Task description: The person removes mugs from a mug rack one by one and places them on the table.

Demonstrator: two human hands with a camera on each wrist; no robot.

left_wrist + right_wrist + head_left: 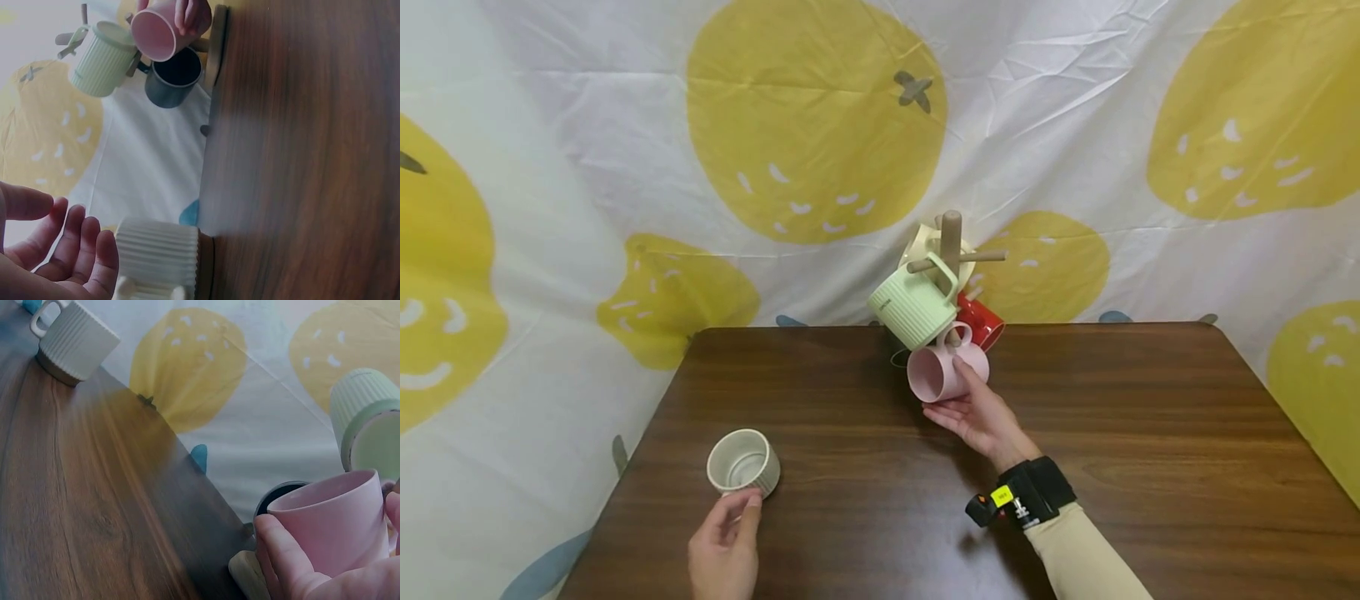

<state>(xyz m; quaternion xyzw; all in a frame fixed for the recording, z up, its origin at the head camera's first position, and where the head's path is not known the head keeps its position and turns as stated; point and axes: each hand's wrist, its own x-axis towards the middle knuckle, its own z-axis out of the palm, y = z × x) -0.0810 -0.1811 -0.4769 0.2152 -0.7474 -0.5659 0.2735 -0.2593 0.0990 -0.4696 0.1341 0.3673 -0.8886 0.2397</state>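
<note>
My right hand (973,417) holds a pink mug (928,375) at the lower front of a wooden mug tree (951,225), thumb on its side and fingers below. The handle of this mug is at a peg, and its mouth faces left. In the right wrist view, fingertips (275,534) press against the pink mug's wall. On the table at left stands a ribbed white mug (721,454), upright. Beside its near side is my left hand (724,546), fingers loosely bent with nothing between them; the left wrist view shows the thumb apart from the fingertips.
Also on the tree are a light green ribbed mug (913,307), a cream mug (917,246), a red mug (988,325) and a dark mug (164,87). The tree stands near the back edge of the brown wooden table (1112,442), before a lemon-printed cloth (820,108).
</note>
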